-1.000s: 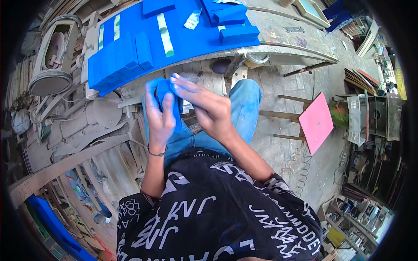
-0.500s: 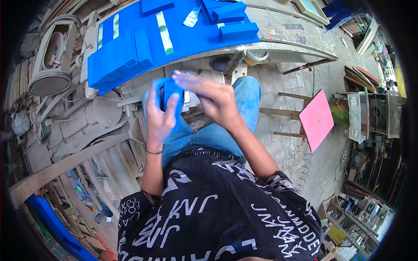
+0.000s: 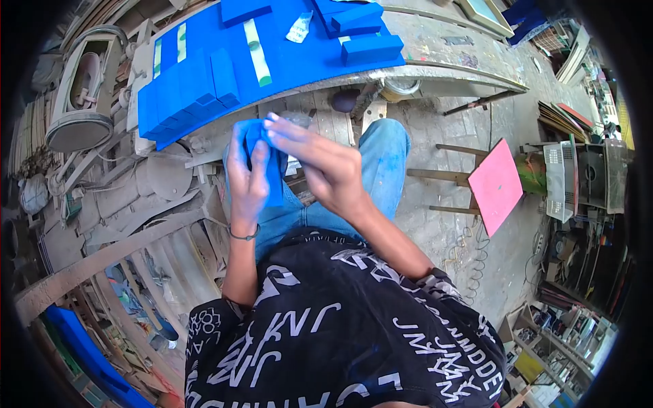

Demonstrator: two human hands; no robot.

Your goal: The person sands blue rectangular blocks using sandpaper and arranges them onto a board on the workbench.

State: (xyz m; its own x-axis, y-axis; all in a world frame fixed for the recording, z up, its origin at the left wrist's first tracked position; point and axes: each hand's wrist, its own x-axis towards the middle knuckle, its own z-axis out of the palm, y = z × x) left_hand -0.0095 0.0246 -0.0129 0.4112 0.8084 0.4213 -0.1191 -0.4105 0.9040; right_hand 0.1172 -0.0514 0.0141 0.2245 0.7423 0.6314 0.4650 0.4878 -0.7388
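A blue block (image 3: 274, 182) with a flat, elongated face is held above my lap. My left hand (image 3: 246, 178) is closed around its left side, with the thumb lying along its face. My right hand (image 3: 326, 163) comes in from the right with its fingers stretched out, and the fingertips touch the upper end of the block. The right thumb is hidden behind the hand. Several similar blue blocks (image 3: 180, 92) stand side by side on the blue-covered table (image 3: 211, 34) ahead, at its left corner.
More blue blocks (image 3: 372, 49) lie at the table's right part, near pale tape strips (image 3: 256, 54) and a crumpled printed paper (image 3: 299, 27). A pink-topped stool (image 3: 496, 187) stands to the right. Wooden slats (image 3: 109, 251) and a round-ended wooden frame (image 3: 78, 102) are on the left.
The block has turned so more of its long face shows below my left hand. My right fingers have shifted slightly left and down, from across its top to its upper end.
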